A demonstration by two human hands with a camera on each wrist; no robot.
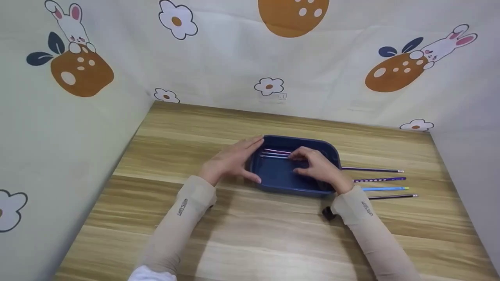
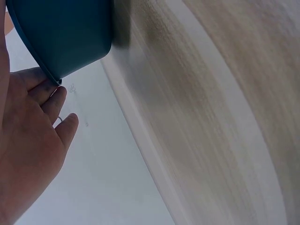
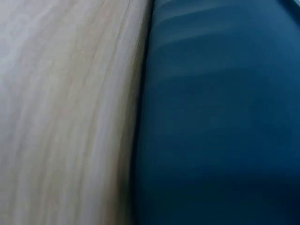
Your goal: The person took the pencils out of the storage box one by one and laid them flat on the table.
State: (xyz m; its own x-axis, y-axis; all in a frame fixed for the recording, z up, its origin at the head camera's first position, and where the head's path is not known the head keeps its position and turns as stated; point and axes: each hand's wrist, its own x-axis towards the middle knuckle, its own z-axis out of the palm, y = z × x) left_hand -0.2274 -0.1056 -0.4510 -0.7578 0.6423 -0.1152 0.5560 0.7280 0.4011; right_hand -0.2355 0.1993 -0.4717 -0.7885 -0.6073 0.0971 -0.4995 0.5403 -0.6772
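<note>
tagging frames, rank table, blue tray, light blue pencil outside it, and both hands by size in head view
1. Table
2. Blue tray
3. Left hand and right hand, too alike to rank
4. Light blue pencil, partly hidden

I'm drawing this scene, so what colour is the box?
The box is dark blue; the head view shows it best.
</note>
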